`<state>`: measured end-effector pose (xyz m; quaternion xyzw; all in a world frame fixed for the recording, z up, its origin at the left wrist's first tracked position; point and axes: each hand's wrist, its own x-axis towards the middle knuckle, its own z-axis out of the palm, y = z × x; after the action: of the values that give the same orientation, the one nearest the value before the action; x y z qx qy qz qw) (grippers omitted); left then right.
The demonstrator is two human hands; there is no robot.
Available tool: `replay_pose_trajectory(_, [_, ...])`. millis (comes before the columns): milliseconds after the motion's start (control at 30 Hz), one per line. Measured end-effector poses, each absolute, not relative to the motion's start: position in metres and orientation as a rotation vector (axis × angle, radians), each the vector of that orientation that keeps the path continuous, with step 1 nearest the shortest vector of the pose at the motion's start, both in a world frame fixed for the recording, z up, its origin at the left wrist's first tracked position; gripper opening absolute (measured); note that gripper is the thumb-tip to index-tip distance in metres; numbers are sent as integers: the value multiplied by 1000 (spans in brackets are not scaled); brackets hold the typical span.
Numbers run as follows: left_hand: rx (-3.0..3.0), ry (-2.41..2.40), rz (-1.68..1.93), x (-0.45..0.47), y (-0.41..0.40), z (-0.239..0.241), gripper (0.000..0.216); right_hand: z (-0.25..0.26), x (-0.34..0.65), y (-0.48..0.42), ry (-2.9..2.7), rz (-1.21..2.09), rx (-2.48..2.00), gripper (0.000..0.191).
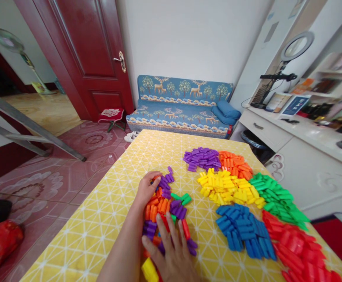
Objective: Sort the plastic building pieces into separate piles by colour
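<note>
A: What's in front of you, biggest first?
B: Your yellow tabletop (165,152). On its right side: red pile (301,246), yellow pile (231,187), green pile (278,197), blue pile (244,231), purple pile (202,158), orange pile (236,164). Left of them, under your hands, lies the mixed pile (159,205).
A: And your hands?
B: Your right hand (176,254) is over its near part, fingers spread. Your left hand (147,188) curls at its far end; I can't tell whether those fingers pinch anything.
A: Which step are you on?
B: Probably separating colours. Your next move would call for pinching one colour cleanly, perhaps the green pieces (186,199) at the mixed pile's right edge.
</note>
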<state>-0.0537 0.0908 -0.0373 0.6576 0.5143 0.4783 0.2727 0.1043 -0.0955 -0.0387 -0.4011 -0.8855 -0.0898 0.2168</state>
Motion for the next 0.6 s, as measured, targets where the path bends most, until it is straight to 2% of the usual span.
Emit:
replay_pose_trajectory(67, [1761, 1377, 1287, -54, 91, -38, 26, -30, 106, -82, -2478, -113, -1137, 86])
replay_pose_trajectory(300, [1730, 1360, 1301, -55, 91, -39, 25, -7, 104, -30, -2203, 125, -1516, 77])
replay_pose_trajectory(600, [1713, 1370, 1313, -53, 90, -39, 24, -9, 94, -10, -2027, 124, -1608, 61])
